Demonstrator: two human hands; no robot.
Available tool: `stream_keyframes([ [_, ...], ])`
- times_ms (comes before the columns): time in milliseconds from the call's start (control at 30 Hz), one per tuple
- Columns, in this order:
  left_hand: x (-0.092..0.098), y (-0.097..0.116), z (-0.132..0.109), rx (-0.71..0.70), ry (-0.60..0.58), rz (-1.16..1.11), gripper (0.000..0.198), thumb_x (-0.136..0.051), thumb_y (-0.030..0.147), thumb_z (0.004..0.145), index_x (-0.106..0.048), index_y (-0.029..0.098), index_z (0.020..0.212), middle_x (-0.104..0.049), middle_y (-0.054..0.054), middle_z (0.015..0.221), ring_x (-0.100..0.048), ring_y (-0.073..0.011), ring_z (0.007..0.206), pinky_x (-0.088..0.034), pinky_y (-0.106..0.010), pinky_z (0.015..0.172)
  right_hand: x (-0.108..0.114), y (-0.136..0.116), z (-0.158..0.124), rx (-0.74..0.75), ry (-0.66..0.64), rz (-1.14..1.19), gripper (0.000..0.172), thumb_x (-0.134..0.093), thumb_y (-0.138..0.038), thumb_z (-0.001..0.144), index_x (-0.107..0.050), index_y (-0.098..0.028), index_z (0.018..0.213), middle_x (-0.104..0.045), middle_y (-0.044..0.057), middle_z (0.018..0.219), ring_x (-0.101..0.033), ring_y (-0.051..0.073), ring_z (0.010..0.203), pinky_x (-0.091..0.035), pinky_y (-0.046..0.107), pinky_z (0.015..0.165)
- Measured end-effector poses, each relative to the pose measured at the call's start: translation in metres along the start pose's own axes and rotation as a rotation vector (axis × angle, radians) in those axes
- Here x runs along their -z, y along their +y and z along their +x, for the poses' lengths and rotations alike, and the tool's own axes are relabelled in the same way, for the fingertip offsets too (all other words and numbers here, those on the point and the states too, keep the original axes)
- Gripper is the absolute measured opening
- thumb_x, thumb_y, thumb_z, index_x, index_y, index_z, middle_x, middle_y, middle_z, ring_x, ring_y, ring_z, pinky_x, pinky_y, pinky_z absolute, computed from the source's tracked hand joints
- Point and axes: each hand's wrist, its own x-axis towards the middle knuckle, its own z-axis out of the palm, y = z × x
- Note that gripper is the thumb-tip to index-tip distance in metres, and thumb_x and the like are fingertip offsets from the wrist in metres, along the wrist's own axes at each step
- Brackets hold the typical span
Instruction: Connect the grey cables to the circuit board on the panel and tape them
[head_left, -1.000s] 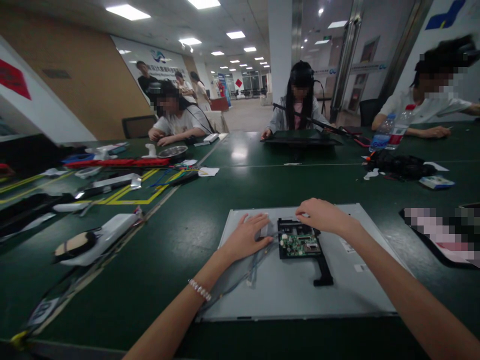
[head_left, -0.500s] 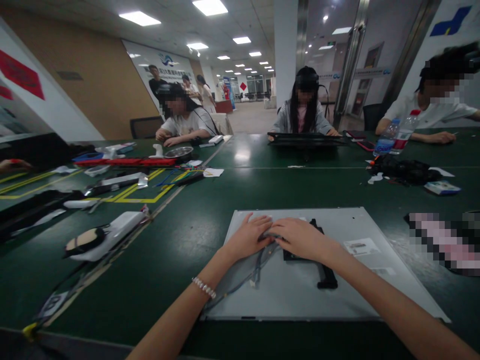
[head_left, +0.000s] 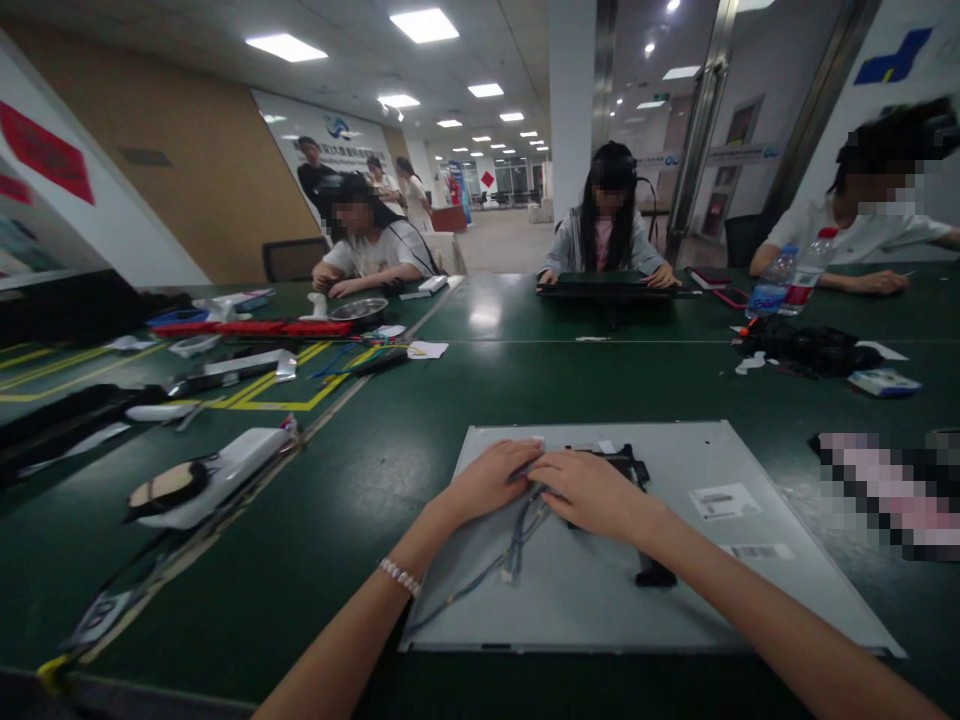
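Observation:
A flat grey metal panel [head_left: 720,590] with labels lies on the table before me, much like the back of a display. My left hand [head_left: 495,473] and my right hand [head_left: 592,485] meet over its middle, fingers bent and pressed together at a bundle of thin grey-blue cables [head_left: 517,530]. The fingertips partly hide the grip. From there the cables trail across the panel to its lower left corner, with a small pale connector [head_left: 507,576]. A black bracket [head_left: 655,570] lies under my right hand, which covers part of it.
On the green table [head_left: 360,460], a white device with a beige pad [head_left: 217,475] lies left. A metal bowl [head_left: 360,311] and a red strip [head_left: 262,328] stand farther back. Bottles [head_left: 806,270] and black cables [head_left: 810,345] are at right. Another person [head_left: 604,230] holds a dark panel opposite.
My right hand has shifted slightly down and left, showing more of the bracket's upper part. My left fingers now lie closer together. Both hands stay at the cables.

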Motion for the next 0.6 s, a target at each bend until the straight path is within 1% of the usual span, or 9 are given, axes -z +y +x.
stream_keyframes([
  [100,-0.004,-0.002,0.0,-0.007,0.008,0.052,0.04,-0.047,0.015,0.093,-0.056,0.019,0.131,-0.056,-0.009,0.138,-0.051,-0.0204,0.128,-0.035,-0.042,0.111,-0.003,-0.003,0.001,-0.044,0.036,0.019,0.031,-0.055,-0.018,0.089,-0.06,-0.016,0.12,-0.065,0.012,0.123,-0.058,0.024,0.115,-0.046,0.04,0.097],
  [233,0.001,0.006,0.0,0.001,0.004,0.147,0.034,-0.047,0.017,0.095,-0.06,0.02,0.126,-0.06,-0.009,0.134,-0.052,-0.021,0.126,-0.031,-0.047,0.112,-0.006,-0.006,0.003,-0.089,0.071,0.011,0.033,-0.054,-0.013,0.088,-0.057,-0.015,0.121,-0.066,0.011,0.117,-0.06,0.023,0.109,-0.048,0.038,0.092],
  [300,0.004,0.012,0.0,-0.02,0.003,0.191,0.031,-0.049,0.017,0.094,-0.062,0.02,0.122,-0.062,-0.009,0.13,-0.054,-0.0214,0.123,-0.031,-0.046,0.111,-0.008,-0.007,0.004,-0.102,0.079,-0.019,0.031,-0.053,-0.011,0.088,-0.058,-0.015,0.118,-0.068,0.01,0.111,-0.062,0.022,0.104,-0.048,0.036,0.088],
  [400,0.006,0.016,0.002,-0.064,0.028,0.23,0.023,-0.05,0.019,0.094,-0.066,0.018,0.111,-0.067,-0.009,0.119,-0.059,-0.0212,0.115,-0.034,-0.045,0.108,-0.009,-0.008,0.005,-0.113,0.091,-0.082,0.025,-0.05,-0.009,0.089,-0.059,-0.014,0.112,-0.068,0.009,0.106,-0.062,0.022,0.097,-0.048,0.035,0.083],
  [500,0.004,0.016,0.003,-0.108,0.078,0.251,0.019,-0.05,0.022,0.096,-0.067,0.017,0.1,-0.07,-0.008,0.108,-0.062,-0.0202,0.105,-0.036,-0.044,0.106,-0.008,-0.008,0.005,-0.125,0.096,-0.129,0.02,-0.049,-0.009,0.091,-0.06,-0.014,0.106,-0.068,0.009,0.101,-0.063,0.022,0.092,-0.048,0.034,0.078],
  [600,0.002,0.014,0.002,-0.133,0.114,0.269,0.018,-0.05,0.024,0.096,-0.067,0.017,0.095,-0.07,-0.007,0.102,-0.063,-0.0195,0.101,-0.037,-0.043,0.104,-0.007,-0.009,0.005,-0.135,0.09,-0.151,0.017,-0.049,-0.009,0.092,-0.061,-0.014,0.103,-0.069,0.008,0.096,-0.063,0.021,0.088,-0.048,0.034,0.075],
])
